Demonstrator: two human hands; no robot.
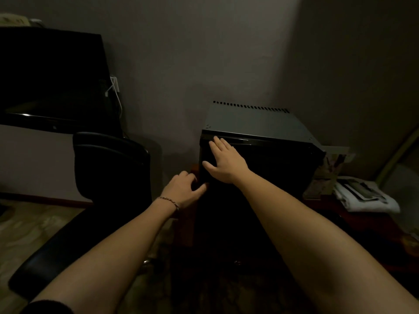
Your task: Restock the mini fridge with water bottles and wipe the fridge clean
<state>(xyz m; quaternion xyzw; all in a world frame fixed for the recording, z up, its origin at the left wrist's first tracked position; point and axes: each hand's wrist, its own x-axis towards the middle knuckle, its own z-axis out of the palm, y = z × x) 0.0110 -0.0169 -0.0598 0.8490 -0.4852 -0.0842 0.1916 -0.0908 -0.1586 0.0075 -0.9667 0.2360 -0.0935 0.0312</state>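
Left hand (184, 191) hooked the mini fridge (260, 159) door's left edge to open it, right hand (223, 163) lay flat, bracing it

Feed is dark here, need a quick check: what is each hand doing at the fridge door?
Left hand: fingers curled round the left edge of the fridge door, gripping it.
Right hand: open, fingers straight, flat against the door front.
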